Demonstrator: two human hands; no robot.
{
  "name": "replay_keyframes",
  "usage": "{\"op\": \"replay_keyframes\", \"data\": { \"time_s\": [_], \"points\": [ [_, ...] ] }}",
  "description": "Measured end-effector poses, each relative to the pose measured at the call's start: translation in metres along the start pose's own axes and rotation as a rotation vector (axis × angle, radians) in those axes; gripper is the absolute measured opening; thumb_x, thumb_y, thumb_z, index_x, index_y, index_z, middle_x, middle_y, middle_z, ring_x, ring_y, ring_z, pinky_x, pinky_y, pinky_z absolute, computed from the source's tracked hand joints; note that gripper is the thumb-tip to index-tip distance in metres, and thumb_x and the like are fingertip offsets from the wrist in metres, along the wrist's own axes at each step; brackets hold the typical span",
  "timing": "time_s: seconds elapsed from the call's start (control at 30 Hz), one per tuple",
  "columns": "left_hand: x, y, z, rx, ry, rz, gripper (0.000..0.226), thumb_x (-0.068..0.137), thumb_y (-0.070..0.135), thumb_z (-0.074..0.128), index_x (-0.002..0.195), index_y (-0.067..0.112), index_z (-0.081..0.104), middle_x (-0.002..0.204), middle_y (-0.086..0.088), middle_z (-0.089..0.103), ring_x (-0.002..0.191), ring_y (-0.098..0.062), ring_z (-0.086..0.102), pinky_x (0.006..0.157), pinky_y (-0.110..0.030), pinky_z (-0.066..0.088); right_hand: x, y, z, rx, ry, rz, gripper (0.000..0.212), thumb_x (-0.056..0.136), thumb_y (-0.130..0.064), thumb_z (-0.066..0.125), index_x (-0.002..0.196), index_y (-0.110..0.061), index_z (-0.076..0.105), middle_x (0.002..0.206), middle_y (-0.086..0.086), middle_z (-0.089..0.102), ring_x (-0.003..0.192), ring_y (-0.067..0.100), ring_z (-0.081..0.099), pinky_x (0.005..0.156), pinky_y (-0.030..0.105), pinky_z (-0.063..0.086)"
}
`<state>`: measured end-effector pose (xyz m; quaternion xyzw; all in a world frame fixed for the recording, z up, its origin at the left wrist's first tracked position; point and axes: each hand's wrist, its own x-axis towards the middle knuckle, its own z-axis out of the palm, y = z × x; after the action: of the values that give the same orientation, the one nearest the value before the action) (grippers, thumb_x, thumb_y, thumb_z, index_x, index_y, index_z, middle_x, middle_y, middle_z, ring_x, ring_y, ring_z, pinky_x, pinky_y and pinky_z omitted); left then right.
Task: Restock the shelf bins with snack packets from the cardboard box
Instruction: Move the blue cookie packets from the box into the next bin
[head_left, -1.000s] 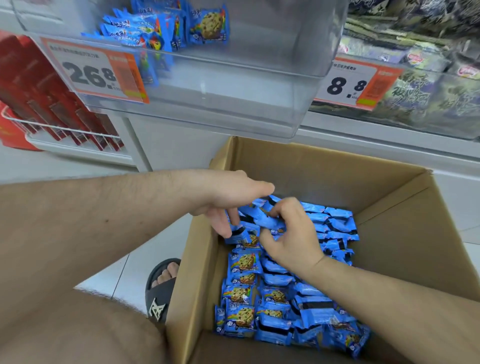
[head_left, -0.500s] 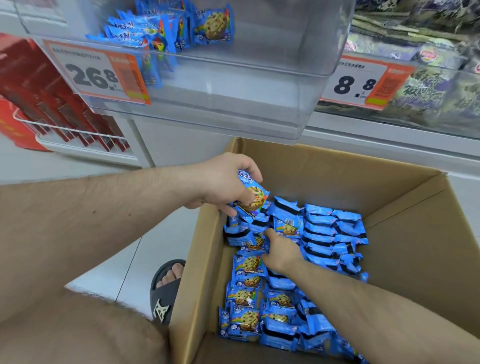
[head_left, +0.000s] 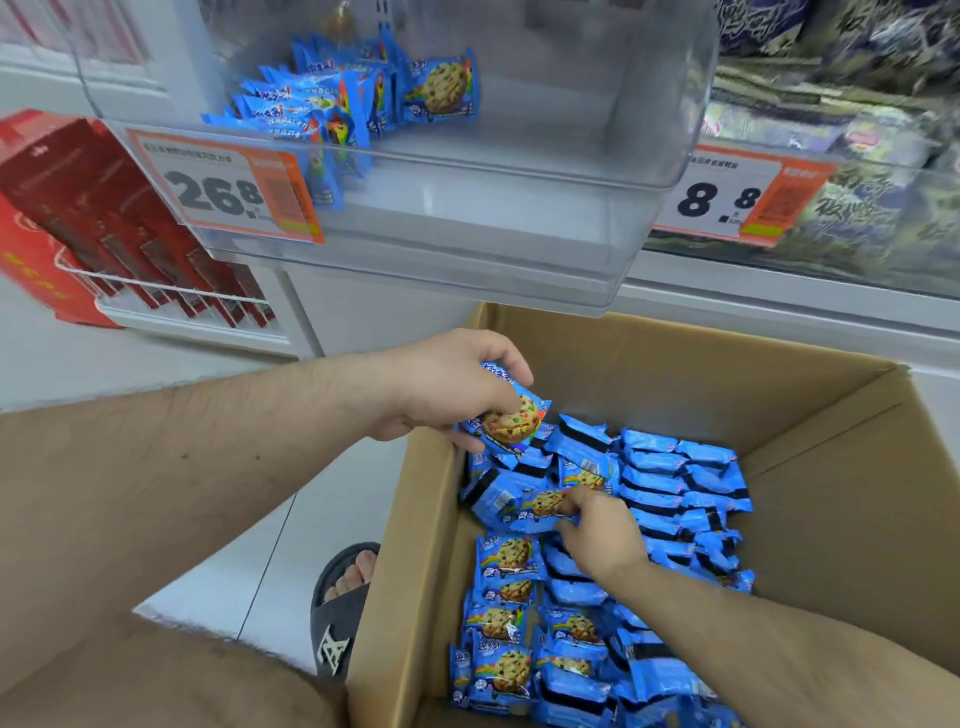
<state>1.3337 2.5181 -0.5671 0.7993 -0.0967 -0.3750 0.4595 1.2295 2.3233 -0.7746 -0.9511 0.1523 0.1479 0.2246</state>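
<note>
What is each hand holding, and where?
Left hand grips a blue cookie packet by its upper end. Right hand pinches another packet's right edge.

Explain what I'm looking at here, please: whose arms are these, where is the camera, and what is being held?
There is no robot. A person wears a wide-angle camera on the head, looking down at their own two bare arms. The left hand grips a blue cookie packet lifted above the near-left corner of an open cardboard box. The right hand reaches into the box and pinches another packet among the many stacked there. Above hangs a clear plastic shelf bin with a few of the same packets at its back left and a 26.8 price tag on its front. A foot in a black sandal stands beside the box.
</note>
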Motion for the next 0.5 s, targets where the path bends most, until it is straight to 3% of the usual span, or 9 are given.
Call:
{"op": "replay_keyframes", "data": {
  "time_s": [0.13,0.27,0.37,0.5],
  "points": [
    [-0.004,0.007,-0.004,-0.066,0.033,-0.008,0.006,0.094,0.024,0.058,0.092,0.022,0.063,0.097,-0.004,0.062,0.076,-0.016,0.063,0.067,-0.032,0.059,-0.029,0.016,-0.049,0.141,0.326,-0.189,0.026,0.089,-0.014,0.070,0.078,-0.021,0.048,0.078,-0.010,0.045,0.064,0.010,0.043,0.062,0.021,0.034],
    [-0.010,0.008,-0.007,-0.197,0.057,-0.040,0.027,0.098,0.041,0.047,0.092,0.021,0.064,0.102,-0.007,0.064,0.080,-0.020,0.065,0.071,-0.035,0.057,-0.053,-0.008,-0.094,0.285,0.685,-0.490,0.022,0.080,-0.010,0.073,0.074,-0.014,0.051,0.075,-0.001,0.049,0.070,0.009,0.043,0.067,0.012,0.034],
    [-0.016,0.010,-0.007,-0.329,0.010,-0.031,0.046,0.098,0.055,0.035,0.092,0.019,0.063,0.104,-0.010,0.068,0.081,-0.022,0.067,0.072,-0.037,0.057,-0.069,-0.041,-0.121,0.341,0.764,-0.652,0.017,0.084,-0.023,0.065,0.079,-0.017,0.050,0.077,0.001,0.051,0.073,0.010,0.046,0.070,0.009,0.034],
    [-0.026,0.021,-0.004,-0.433,-0.140,0.025,0.060,0.091,0.068,0.027,0.096,0.018,0.060,0.097,-0.009,0.072,0.077,-0.018,0.069,0.063,-0.030,0.054,-0.078,-0.075,-0.135,0.353,0.772,-0.782,0.014,0.084,-0.020,0.065,0.080,-0.015,0.053,0.079,0.000,0.053,0.076,0.008,0.050,0.071,0.012,0.040]
  ]
}}
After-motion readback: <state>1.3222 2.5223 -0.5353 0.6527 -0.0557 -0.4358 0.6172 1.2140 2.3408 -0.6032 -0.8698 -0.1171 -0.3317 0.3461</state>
